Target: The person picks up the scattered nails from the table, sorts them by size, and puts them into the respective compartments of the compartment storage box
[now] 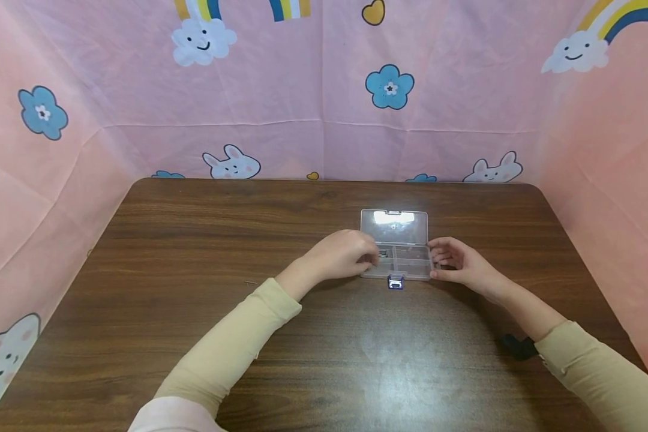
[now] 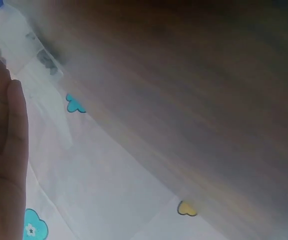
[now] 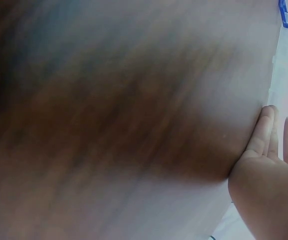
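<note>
A clear plastic compartment box (image 1: 413, 269) lies on the table, its lid (image 1: 393, 231) raised at the back. A blue clasp-like piece (image 1: 396, 282) sits at its front edge. My left hand (image 1: 345, 255) is over the box's left side, fingers bent down; whether they pinch anything is hidden. Beside those fingers, a small dark greenish item (image 1: 383, 254) shows in a left compartment. At the box's right side, my right hand (image 1: 461, 267) touches the wall with fingertips and thumb apart. In the right wrist view, the fingers (image 3: 260, 135) look fairly straight against the box.
The brown wooden table (image 1: 194, 222) has pink patterned cloth (image 1: 281, 90) behind it and at both sides. A thin pin-like piece (image 1: 251, 282) lies left of the left wrist. Something black (image 1: 518, 347) shows beneath the right forearm.
</note>
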A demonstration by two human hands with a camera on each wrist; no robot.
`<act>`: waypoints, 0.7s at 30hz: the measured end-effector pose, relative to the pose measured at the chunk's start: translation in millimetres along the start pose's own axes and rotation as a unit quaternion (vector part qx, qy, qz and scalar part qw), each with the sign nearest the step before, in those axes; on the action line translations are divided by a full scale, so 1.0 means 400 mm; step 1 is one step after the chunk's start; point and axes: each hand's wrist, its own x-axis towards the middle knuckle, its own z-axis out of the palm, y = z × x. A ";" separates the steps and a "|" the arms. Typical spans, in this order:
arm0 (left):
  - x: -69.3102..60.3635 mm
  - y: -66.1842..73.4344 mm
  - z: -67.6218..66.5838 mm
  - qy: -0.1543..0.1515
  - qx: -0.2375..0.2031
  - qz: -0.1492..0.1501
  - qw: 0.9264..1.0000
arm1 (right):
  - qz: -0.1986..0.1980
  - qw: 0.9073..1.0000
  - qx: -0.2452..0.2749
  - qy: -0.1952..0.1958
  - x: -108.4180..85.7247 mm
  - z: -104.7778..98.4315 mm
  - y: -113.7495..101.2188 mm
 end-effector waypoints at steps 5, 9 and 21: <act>-0.020 -0.016 -0.007 0.013 -0.001 -0.002 1.000 | 0.000 1.000 -0.002 0.000 0.000 0.000 0.001; -0.041 -0.032 -0.015 0.018 -0.001 -0.012 1.000 | 0.001 1.000 -0.007 -0.002 0.001 -0.001 0.001; -0.118 -0.081 -0.048 0.038 -0.028 -0.062 0.997 | -0.006 1.000 -0.005 -0.001 -0.001 0.001 0.003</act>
